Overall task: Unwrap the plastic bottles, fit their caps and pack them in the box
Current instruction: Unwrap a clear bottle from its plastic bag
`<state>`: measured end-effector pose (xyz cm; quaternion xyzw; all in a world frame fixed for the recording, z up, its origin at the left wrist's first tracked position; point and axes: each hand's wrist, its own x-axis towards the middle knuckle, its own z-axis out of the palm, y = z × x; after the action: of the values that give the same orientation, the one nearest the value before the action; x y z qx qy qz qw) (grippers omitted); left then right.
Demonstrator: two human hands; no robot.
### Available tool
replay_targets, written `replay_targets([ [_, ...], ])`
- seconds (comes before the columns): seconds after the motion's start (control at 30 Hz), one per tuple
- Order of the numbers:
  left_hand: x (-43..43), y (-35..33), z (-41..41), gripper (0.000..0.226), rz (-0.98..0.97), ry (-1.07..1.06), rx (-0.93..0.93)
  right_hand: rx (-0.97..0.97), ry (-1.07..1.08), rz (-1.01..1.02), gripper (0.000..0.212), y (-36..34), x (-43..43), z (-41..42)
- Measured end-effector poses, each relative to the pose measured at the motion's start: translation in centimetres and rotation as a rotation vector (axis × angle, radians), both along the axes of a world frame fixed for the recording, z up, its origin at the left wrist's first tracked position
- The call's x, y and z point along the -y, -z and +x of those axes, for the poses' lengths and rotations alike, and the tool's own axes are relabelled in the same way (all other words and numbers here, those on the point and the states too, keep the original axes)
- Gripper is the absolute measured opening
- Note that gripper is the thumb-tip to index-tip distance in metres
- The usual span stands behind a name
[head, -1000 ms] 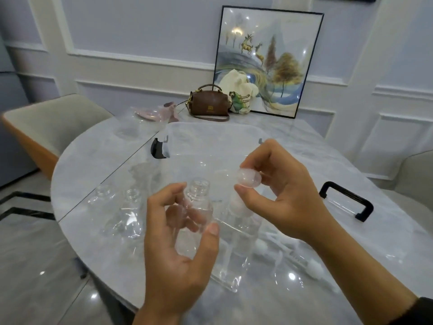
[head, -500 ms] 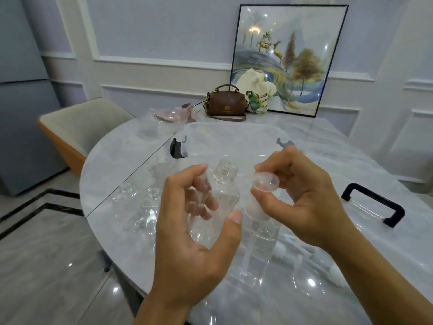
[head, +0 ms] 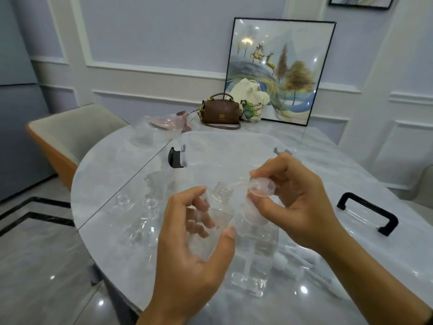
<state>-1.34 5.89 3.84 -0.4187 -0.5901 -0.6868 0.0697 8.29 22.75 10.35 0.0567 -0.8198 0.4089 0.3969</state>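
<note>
Left hand (head: 196,233) wraps fingers and thumb round a clear bottle (head: 218,221), held above the table (head: 112,172), neck up and open. Right hand (head: 290,202) pinches a clear cap (head: 261,187) just beside the neck, not yet on it. Head view only (no other angle).

Risks: cap tilted vs. neck, so threads may cross; smooth plastic may slip from the pinch. Spare bottles (head: 145,221) stand near L elbow side; a stray knock may topple them. Box (head: 234,148) lies behind, open.

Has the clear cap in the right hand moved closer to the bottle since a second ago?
Cannot tell. The cap sits just right of the bottle neck, much as before; the head camera shifted, so the brown handbag moved too.
</note>
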Motion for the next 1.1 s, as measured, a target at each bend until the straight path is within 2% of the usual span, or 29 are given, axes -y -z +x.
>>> replay_targets([
  [0.17,-1.9,0.4,0.7,0.059,0.071,0.028,-0.034,0.007,-0.017,0.009,0.014,0.1,-0.7,-0.2],
  [0.3,-3.2,0.6,0.7,0.061,0.127,0.061,-0.016,-0.033,-0.048,-0.096,0.013,1.1,-0.5,-0.4],
  [0.47,-3.4,1.0,0.6,0.064,0.149,0.075,0.022,-0.052,-0.161,-0.366,0.032,2.1,1.2,-0.7],
  [0.53,-3.3,1.4,0.8,0.066,0.159,0.087,0.046,-0.025,-0.144,-0.486,0.051,2.4,1.7,-0.7],
  [0.6,-3.3,1.7,0.8,0.065,0.178,0.1,0.066,0.043,-0.073,-0.581,0.06,2.6,1.9,-0.8],
  [0.67,-3.2,1.8,0.7,0.063,0.184,0.095,0.086,0.104,-0.02,-0.582,0.062,2.6,2.0,-0.7],
  [0.8,-3.4,1.7,0.9,0.064,0.205,0.082,0.107,0.169,-0.084,-0.633,0.06,2.2,2.1,-0.6],
  [0.97,-3.3,1.5,0.8,0.065,0.211,0.079,0.104,0.2,-0.121,-0.78,0.083,2.7,2.1,-0.6],
  [1.1,-3.3,1.5,1.0,0.063,0.215,0.072,0.089,0.237,-0.131,-0.832,0.08,2.6,2.0,-0.7],
])
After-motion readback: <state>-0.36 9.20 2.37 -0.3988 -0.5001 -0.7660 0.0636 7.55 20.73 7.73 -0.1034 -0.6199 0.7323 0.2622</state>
